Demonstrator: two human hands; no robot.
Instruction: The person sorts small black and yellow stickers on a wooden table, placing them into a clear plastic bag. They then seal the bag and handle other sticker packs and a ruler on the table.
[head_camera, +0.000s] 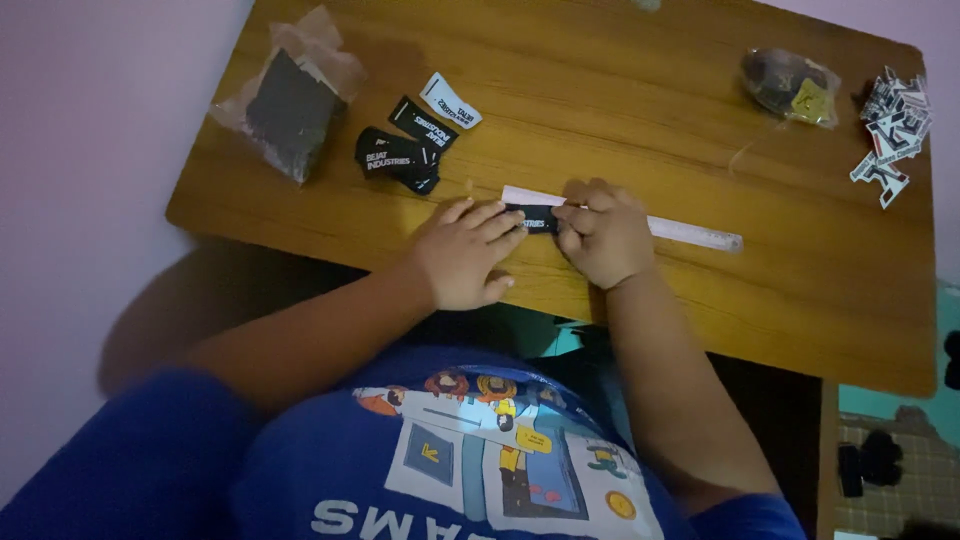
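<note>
A: What could you not make out around the ruler (690, 231)?

B: Its middle was hidden under both hands, and the black label (534, 217) lying on it showed only as a short strip between them. How far it ran beneath the fingers, I couldn't tell.

A: And the hands?

B: The left hand (462, 254) lay flat, fingers pressing the label's left end onto the ruler. The right hand (603, 234) was curled, fingertips pinching the label's right end.

A: Anything else unclear?

B: The clear bag (290, 98) far left of the ruler held something dark; its contents were unreadable. Loose black labels (403, 150) lay just beyond the ruler's left end.

A: Room to move?

B: The ruler sat near the table (640, 90) front edge; bare wood stretched beyond it, with a pile of tags (892, 125) at the far right corner.
</note>
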